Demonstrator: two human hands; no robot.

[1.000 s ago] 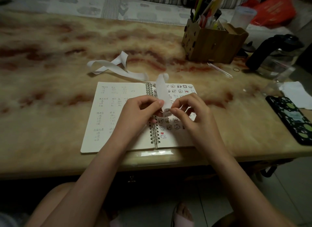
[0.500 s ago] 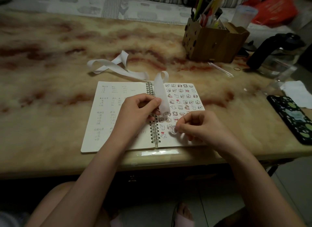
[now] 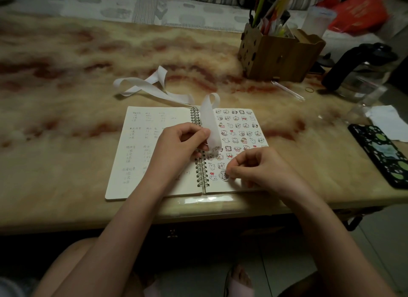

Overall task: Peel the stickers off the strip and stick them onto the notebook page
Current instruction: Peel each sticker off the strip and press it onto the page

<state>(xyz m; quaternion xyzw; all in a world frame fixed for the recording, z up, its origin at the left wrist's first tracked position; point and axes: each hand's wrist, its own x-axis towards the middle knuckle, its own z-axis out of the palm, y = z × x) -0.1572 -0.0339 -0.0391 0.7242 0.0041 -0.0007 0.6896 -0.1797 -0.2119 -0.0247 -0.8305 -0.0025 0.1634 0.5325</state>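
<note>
Head view: the notebook [image 3: 154, 142] lies open at the worktop's [image 3: 66, 120] near edge. Its right-hand page [image 3: 236, 186] carries rows of stickers [image 3: 239, 133] nearly to the bottom (a row or so of room left, we judge). The strip [image 3: 212, 124] trails a long bare tail toward the far edge, so we reckon most of the peeling is done. We note the left hand [image 3: 178, 148] over the spiral, thumb and fingers pinching the strip's lower end upright. The right hand [image 3: 262, 168], fingers curled, pinches one round sticker [image 3: 223, 175] down at the page's lower left, wrist low.
</note>
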